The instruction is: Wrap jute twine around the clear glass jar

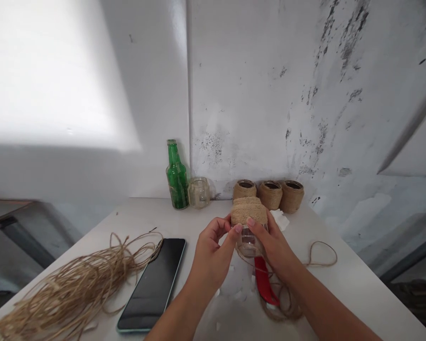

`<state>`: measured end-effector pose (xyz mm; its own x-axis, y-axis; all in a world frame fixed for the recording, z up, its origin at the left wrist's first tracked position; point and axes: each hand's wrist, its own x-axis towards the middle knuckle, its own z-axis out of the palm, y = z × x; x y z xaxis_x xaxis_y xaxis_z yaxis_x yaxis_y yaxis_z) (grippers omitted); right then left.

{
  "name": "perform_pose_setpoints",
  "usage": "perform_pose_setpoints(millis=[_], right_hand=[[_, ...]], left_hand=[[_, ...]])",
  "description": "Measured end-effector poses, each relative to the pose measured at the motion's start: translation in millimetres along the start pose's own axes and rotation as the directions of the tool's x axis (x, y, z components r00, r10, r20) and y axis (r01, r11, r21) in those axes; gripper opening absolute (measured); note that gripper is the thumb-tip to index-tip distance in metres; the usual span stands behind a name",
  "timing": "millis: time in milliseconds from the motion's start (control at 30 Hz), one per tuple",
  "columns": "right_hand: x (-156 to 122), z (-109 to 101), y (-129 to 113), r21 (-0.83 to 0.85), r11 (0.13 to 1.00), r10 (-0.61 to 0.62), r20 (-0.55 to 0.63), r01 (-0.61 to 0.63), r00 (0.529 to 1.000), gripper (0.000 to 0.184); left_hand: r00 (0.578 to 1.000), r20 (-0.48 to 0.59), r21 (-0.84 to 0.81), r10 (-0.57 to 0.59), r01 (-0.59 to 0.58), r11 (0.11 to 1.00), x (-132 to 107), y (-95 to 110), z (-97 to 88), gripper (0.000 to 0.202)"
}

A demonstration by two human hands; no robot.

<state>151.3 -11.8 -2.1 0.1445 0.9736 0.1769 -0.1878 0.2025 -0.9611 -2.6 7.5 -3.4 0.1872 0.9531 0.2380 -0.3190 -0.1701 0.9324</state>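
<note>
Over a white tabletop (142, 220), fingers (227, 232) of both hands clasp a glass jar (248, 245) half-wrapped in jute twine (248, 211).

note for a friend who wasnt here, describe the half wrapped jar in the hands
At the back of the white table, three twine-wrapped jars stand in a row by the wall. Just in front of them, held between the left hand and right hand, is the glass jar: twine covers one end, but clear glass shows at the other, unlike its covered neighbours.
</note>
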Motion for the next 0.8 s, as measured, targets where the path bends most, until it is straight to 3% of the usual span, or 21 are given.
perform_pose_setpoints(millis=[533,800], right_hand=[[0,3,-9,-0.036,0.999,-0.027,0.059,0.029,0.998,0.063],[0,5,-2,-0.126,0.987,-0.093,0.046,0.098,0.995,0.048]], left_hand=[[0.997,-0.071,-0.054,0.026,-0.029,0.998,0,1,-0.9,0.041],[0.997,-0.082,-0.035,0.013,-0.015,0.999,-2,2,0.2,0.034]])
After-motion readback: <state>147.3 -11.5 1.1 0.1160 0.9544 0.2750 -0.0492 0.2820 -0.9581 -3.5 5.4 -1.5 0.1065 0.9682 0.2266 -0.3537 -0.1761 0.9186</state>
